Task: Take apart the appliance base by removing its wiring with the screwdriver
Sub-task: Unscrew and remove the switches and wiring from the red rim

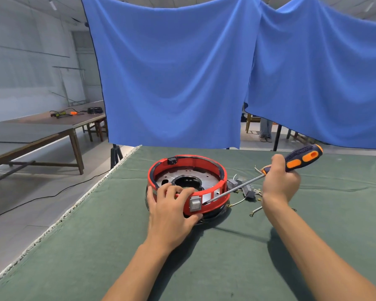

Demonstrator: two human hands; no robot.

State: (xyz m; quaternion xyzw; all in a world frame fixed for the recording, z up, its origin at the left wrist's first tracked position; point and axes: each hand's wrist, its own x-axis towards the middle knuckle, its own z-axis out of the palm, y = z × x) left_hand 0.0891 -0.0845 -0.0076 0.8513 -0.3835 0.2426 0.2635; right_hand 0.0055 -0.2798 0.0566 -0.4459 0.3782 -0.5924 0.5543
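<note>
A round red appliance base (206,161) with a dark metal plate inside sits on the green table cover (226,268). My left hand (172,209) grips its near rim, fingers curled over the top edge beside a grey switch (195,204). My right hand (279,181) holds a screwdriver (303,157) with a black and orange handle. The metal shaft slants down to the left, and its tip sits at an opening in the red wall just right of the switch. Loose wires and small grey parts (248,191) lie on the cover right of the base.
Blue cloth (172,72) hangs behind the table. The table's left edge (78,205) runs diagonally, with a black cable on the floor beyond it. Long wooden tables (41,127) with tools stand at the far left. A person's legs (265,130) show under the cloth.
</note>
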